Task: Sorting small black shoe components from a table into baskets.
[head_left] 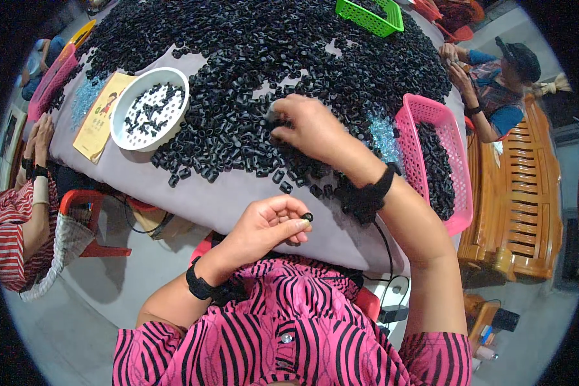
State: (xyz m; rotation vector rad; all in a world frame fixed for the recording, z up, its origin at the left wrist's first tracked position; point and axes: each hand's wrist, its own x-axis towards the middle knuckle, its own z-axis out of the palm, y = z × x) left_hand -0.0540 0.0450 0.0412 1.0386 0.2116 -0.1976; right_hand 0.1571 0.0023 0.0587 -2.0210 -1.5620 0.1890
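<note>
Above the near part of a broad heap of small black plastic pieces (228, 96), my right hand (312, 128) has its fingers curled. A pale, blurred bit shows at its fingertips, too small to make out. Closer to my body, just over the table's near edge, my left hand (267, 225) pinches a small black plastic piece (308, 217) with a round opening between thumb and forefinger. Loose black pieces lie on the grey cloth (238, 199) between the two hands.
A white perforated basin (118, 122) stands left, on a yellow booklet (87, 145). Right are small clear-blue pieces (385, 138) and a pink basket (460, 193) of black pieces. A green basket (383, 29) is at the far side. People sit left (26, 225) and right (505, 87).
</note>
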